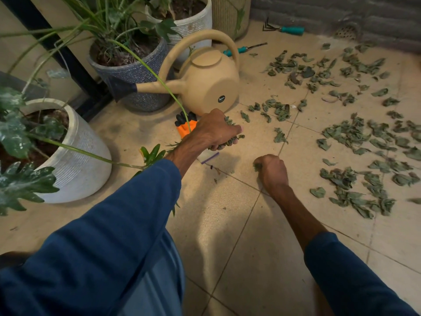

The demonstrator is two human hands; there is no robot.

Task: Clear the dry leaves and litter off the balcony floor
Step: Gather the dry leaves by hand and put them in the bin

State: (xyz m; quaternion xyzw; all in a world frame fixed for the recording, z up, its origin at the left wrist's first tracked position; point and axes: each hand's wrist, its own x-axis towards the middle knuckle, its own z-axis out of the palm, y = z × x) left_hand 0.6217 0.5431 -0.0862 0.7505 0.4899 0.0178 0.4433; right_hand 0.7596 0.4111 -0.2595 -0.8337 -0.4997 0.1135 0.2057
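Looks early to midway. Shows balcony floor (227, 224) mostly bare from the white ribbed pot (75, 156) across to under both hands, only crumbs there. Leaves plenty to gather: scattered dry leaves (348, 133) thick from one round to four o'clock of the view's middle, out toward the far wall (341, 10).

Grips a full wad of leaves (230, 124) in the left hand (216, 131), just in front of the tan watering can (205, 80), fingers curled tight, bits poking out at three and five o'clock. Pinches a small tuft (257, 166) in the right hand (272, 171), low at the floor, knuckles up, fingers folded in, leaf showing at nine o'clock of the fist.
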